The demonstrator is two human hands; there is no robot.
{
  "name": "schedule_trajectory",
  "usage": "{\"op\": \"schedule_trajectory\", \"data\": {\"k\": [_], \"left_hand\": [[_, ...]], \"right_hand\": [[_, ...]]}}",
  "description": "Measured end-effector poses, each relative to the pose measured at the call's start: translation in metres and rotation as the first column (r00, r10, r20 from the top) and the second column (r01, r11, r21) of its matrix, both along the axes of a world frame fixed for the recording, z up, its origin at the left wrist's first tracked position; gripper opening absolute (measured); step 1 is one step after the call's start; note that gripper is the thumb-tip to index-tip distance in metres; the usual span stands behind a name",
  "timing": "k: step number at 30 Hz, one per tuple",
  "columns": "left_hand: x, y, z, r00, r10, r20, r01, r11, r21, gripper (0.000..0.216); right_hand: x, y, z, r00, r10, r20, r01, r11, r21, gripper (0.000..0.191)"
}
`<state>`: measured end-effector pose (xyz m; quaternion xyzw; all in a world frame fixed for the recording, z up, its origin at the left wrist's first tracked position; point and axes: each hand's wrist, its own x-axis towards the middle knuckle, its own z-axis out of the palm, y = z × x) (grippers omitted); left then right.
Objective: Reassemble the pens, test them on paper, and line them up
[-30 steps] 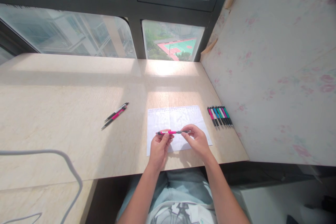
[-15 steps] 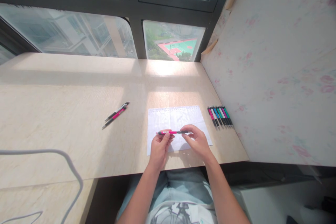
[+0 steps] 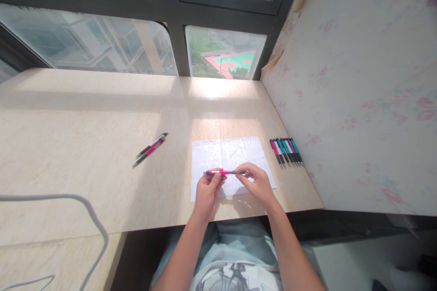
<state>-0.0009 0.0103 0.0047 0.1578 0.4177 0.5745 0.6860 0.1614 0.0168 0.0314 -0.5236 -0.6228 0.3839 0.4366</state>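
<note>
A pink and black pen (image 3: 225,173) lies level between my two hands, above a sheet of white paper (image 3: 235,150). My left hand (image 3: 207,191) is closed on its pink barrel, thumb on top. My right hand (image 3: 255,183) pinches the black grip near the other end, and the fingers partly cover that end. The paper has a row of faint writing along its far edge, too small to read.
Two pens (image 3: 150,150), one pink and one white, lie to the left. A row of several coloured pens (image 3: 286,152) lies by the wallpapered wall (image 3: 355,100) on the right. A grey cable (image 3: 92,211) crosses the table (image 3: 85,145) at lower left. Windows stand behind.
My right hand's fingers have shifted slightly along the black part of the pen, a little nearer the pink barrel. My left hand stays in place.
</note>
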Motion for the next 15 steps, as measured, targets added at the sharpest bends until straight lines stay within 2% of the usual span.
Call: {"op": "schedule_trajectory", "data": {"k": [3, 6, 8, 10, 15], "left_hand": [[-0.001, 0.0, -0.001, 1.0, -0.001, 0.013, 0.001, 1.0, 0.006, 0.028], [-0.001, 0.0, -0.002, 1.0, -0.001, 0.02, 0.001, 1.0, 0.007, 0.028], [-0.001, 0.0, -0.003, 1.0, 0.0, 0.018, 0.0, 1.0, 0.006, 0.027], [-0.002, 0.0, -0.004, 1.0, 0.0, 0.018, 0.0, 1.0, 0.008, 0.027], [-0.002, 0.0, -0.006, 1.0, -0.003, 0.028, 0.002, 1.0, 0.013, 0.027]], "right_hand": [[0.001, -0.002, 0.001, 0.999, 0.02, -0.033, -0.019, 0.999, 0.032, 0.013], [0.0, -0.001, -0.002, 0.997, -0.012, -0.075, 0.006, 0.997, -0.076, 0.031], [0.001, 0.0, -0.005, 0.997, -0.009, -0.08, -0.005, 0.986, -0.168, 0.023], [0.002, 0.001, -0.008, 0.997, -0.023, -0.073, 0.008, 0.98, -0.2, 0.024], [0.009, 0.001, -0.01, 0.994, -0.093, -0.057, 0.086, 0.988, -0.125, 0.018]]}}
